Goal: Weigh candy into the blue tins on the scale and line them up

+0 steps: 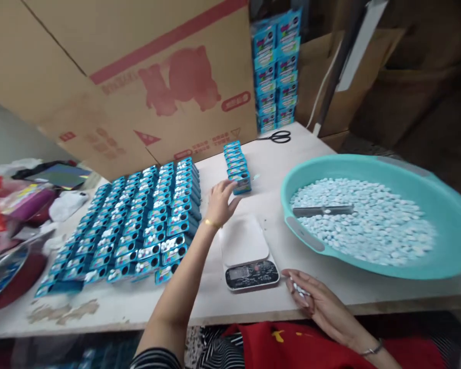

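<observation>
At near edge of table (pixel 272 205), just right of white scale (pixel 245 241), we cup pale pellets (pixel 300 290) in our right hand (pixel 315 302). Far of scale, our left hand (pixel 219 201), thumb and fingers parted, meets nearest blue box (pixel 243 185) of short row (pixel 236 158); grip we cannot tell. Left: many box rows (pixel 138 220). Right: 1 turquoise basin (pixel 453 230), 1 grey bar (pixel 322 210) across more pellets (pixel 384 230).

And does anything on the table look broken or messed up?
Yes, the white tabletop has a jagged brown patch near its front left edge. It looks odd because the smooth white surface seems peeled away there.
</observation>
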Demonstrator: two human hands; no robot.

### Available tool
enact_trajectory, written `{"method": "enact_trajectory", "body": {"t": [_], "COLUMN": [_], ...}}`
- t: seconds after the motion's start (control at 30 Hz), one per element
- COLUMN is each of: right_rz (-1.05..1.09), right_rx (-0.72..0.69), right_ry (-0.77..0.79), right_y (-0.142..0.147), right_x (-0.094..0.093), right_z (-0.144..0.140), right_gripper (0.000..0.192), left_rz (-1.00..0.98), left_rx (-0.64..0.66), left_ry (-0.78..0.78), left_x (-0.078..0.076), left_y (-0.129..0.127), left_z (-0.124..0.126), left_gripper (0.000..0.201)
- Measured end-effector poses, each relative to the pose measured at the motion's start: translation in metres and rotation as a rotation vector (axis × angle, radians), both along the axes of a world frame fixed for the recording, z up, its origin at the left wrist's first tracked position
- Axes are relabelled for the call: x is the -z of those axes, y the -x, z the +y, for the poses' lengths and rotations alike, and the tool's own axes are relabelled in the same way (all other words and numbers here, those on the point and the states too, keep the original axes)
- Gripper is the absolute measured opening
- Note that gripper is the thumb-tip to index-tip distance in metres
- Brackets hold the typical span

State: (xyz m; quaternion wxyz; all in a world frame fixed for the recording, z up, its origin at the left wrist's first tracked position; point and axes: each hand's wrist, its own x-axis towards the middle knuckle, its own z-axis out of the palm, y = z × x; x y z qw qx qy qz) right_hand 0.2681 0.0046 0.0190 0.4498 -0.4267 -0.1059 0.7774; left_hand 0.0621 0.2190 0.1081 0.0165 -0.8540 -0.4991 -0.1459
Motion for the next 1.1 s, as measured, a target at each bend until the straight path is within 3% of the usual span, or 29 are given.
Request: {"method": "enact_trajectory", "body": {"t": [0.07, 0.2, 0.3, 0.43, 0.53, 0.6, 0.77, 0.97, 1.1], "right_rz": [-0.002, -0.024, -0.051, -0.073, -0.076, -0.076, -0.076, -0.067, -0.071], "right_rx": [-0.025, -0.057, -0.071, -0.075, -0.072, -0.067, -0.063, -0.052, -0.056], "right_ry": [0.015, 0.027, 0.012, -0.023, -0.043, -0.056, -0.077, -0.119, -0.143], "right_y": [-0.001, -0.002, -0.001, -0.001, -0.002, -0.001, 0.000, -0.001, -0.002], "right_x": [-0.001, -0.001, -0.001, 0.001, 0.002, 0.002, -0.002, -0.004, -0.001], "right_z": [-0.001, -0.001, -0.002, -0.006, -0.009, -0.008, -0.002, 0.002, 0.002], "right_gripper": [0.034, 0.034, 0.033, 0.031, 0.032, 0.032, 0.032, 0.032, 0.031], "left_rz": [-0.074, 0.004, 0.140, 0.190, 0.201, 0.217, 0.178, 0.039, 0.145], "left_rx": [-0.002, -0.205, -0.209, -0.273, -0.349, -0.327, -0.147, 0.105, 0.258], "left_ry": [-0.047, -0.118, -0.097, -0.161, -0.209, -0.214, -0.139, -0.030, 0.011], "left_x": [-0.015, -0.030, -0.019, 0.002, 0.011, 0.011, -0.010, -0.054, -0.052], "left_y": [0.036, 0.110, 0.142, 0.151, 0.150, 0.150, 0.134, 0.067, 0.015], "left_z": [-0.052, -0.141, -0.177, -0.198, -0.205, -0.205, -0.190, -0.147, -0.106], "left_gripper": [0.035, 0.026, 0.027, 0.023, 0.019, 0.012, 0.007, 0.013, 0.014]}}
